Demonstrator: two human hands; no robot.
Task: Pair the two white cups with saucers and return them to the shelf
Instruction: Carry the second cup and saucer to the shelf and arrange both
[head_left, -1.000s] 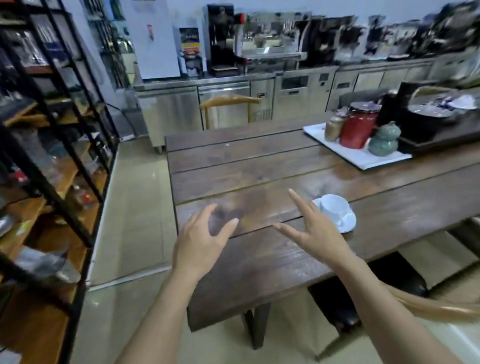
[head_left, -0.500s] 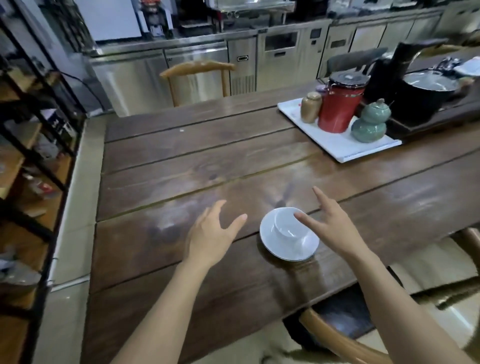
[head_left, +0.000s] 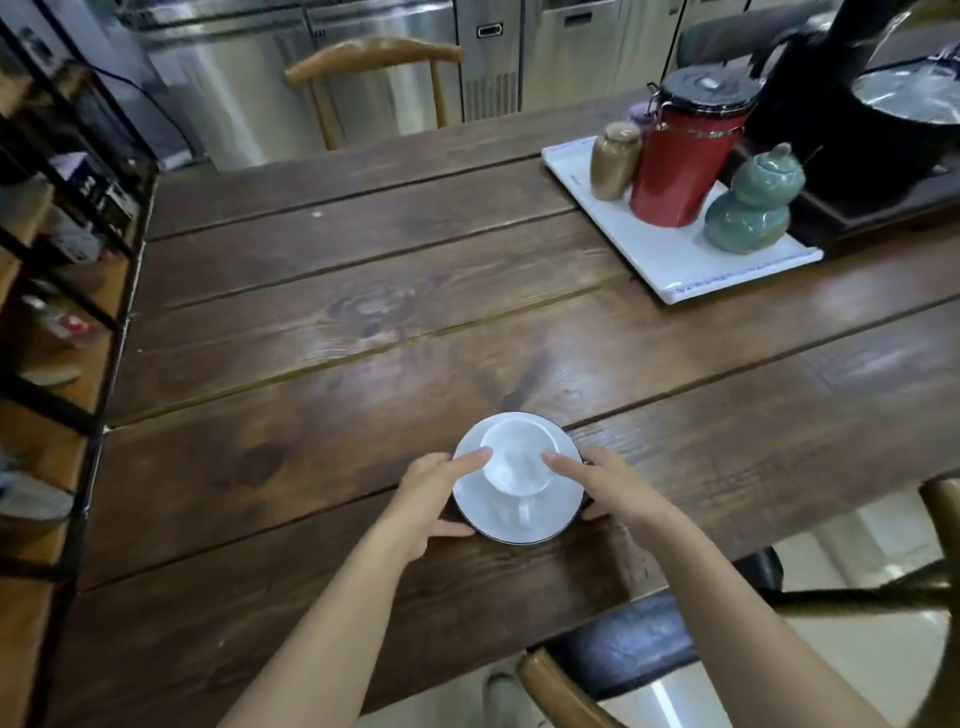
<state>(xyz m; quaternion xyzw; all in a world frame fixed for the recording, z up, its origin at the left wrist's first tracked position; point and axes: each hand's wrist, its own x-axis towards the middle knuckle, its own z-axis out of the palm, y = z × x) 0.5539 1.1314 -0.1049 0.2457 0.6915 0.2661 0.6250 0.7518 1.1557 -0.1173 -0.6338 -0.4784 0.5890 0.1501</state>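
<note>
Head view: cup (head_left: 514, 462) sits on its saucer (head_left: 519, 480) at the near bench (head_left: 363, 322) edge. Left hand (head_left: 423, 493) and right hand (head_left: 615, 488) clasp the saucer rim, forefingers steadying the cup. Best lift level and slow, toward the shelf (head_left: 57, 291) at left.

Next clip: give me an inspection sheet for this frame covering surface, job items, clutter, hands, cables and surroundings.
Surface: dark plank wooden table, bare around the work spot.
Job's things: one white cup upright on a white saucer near the table's near edge, handle toward the person; second cup and saucer not seen.
Clutter: white tray at far right holding a red canister, a brown jar and a green gourd-shaped pot; black kettle set beyond.
Hands: left hand and right hand grip the saucer's opposite edges, index fingers at the cup's sides.
Cables: nothing seen for certain.
Surroundings: black-framed shelf at left, wooden chairs, steel cabinets behind.
</note>
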